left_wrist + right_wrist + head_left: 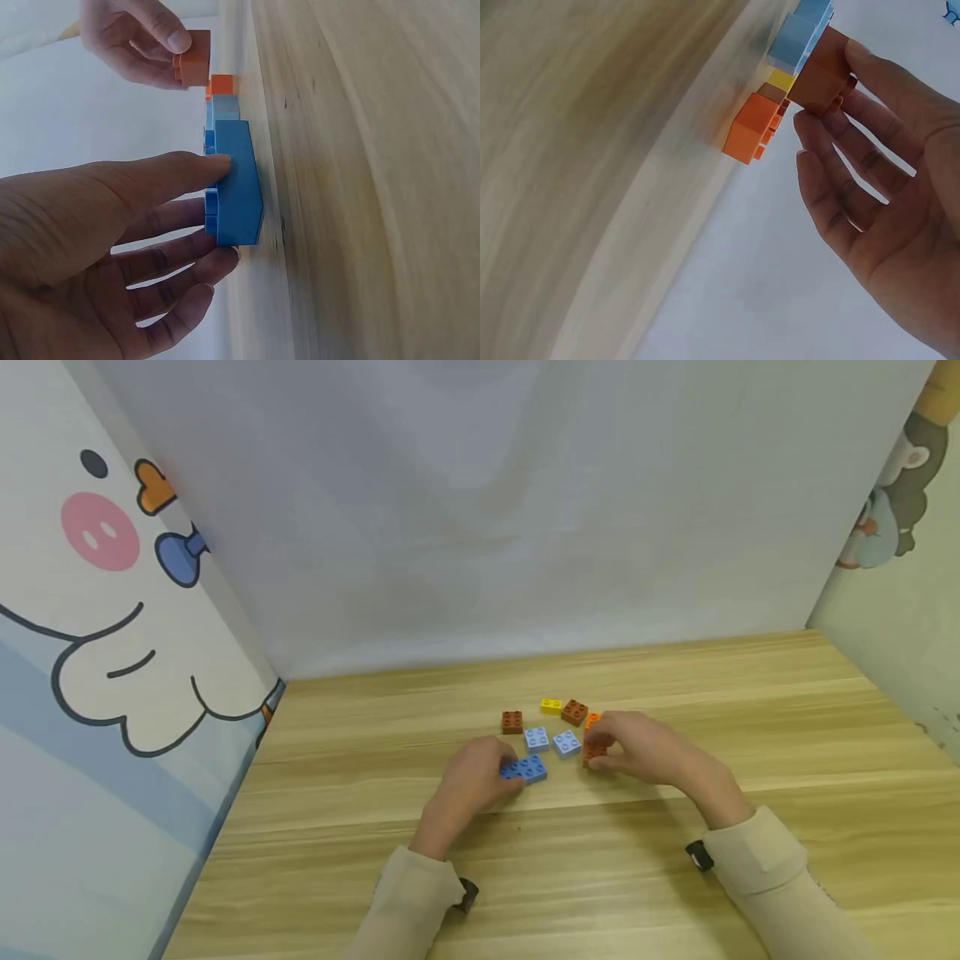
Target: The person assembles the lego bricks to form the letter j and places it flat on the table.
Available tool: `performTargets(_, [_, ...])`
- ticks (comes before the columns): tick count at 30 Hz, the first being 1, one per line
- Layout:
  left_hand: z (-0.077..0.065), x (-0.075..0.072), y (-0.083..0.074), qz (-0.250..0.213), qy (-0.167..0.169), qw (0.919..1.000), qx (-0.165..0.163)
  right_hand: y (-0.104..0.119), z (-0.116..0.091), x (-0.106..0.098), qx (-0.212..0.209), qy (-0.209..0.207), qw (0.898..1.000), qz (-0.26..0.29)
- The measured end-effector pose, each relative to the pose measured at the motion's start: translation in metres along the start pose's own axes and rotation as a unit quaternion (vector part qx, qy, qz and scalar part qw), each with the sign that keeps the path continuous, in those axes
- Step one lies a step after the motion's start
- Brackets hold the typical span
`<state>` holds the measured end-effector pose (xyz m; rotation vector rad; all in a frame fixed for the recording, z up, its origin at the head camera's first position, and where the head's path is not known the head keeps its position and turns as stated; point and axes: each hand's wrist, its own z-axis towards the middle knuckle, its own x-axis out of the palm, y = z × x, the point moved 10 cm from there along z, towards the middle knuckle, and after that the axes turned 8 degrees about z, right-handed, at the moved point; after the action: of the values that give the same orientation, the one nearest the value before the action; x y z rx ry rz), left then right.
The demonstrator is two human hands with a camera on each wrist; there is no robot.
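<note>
Head view is showing the left hand [472, 772] pinching a long blue brick [531, 767], its fingers parted by the brick's width. The right hand [645, 747] is holding a brown brick [821, 75] between thumb and fingers, just above the counter [337, 760] near an orange brick [750, 129]. Two light-blue bricks [537, 740] are lying between the hands; a yellow brick [551, 707] and two more brown bricks [512, 722] are sitting nearer the counter's far edge.

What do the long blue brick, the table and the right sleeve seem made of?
Long blue brick: probably plastic, smooth, low sheen; crisp edges and regular studs.
Table: wood or wood-look laminate, low sheen; streaky grain.
Right sleeve: likely cloth, matte; it ends in a loose, soft-edged cuff.
</note>
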<state>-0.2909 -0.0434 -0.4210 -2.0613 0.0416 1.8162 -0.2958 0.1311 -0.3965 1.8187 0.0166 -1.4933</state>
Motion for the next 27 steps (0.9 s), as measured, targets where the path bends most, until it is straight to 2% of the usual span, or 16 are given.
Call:
performTargets(9, [0.001,0.003,-0.014,0.0,0.005,0.999,0.044,0.019,0.007,0.007,-0.04,0.0,0.999,-0.002])
performTargets(17, [0.004,0.005,-0.027,0.002,-0.002,0.9963,0.086,0.028,0.01,0.011,-0.05,0.004,0.999,-0.006])
performTargets(27, [0.01,0.01,-0.035,0.001,0.004,0.995,0.099,0.032,0.008,0.013,-0.059,0.008,0.998,0.003])
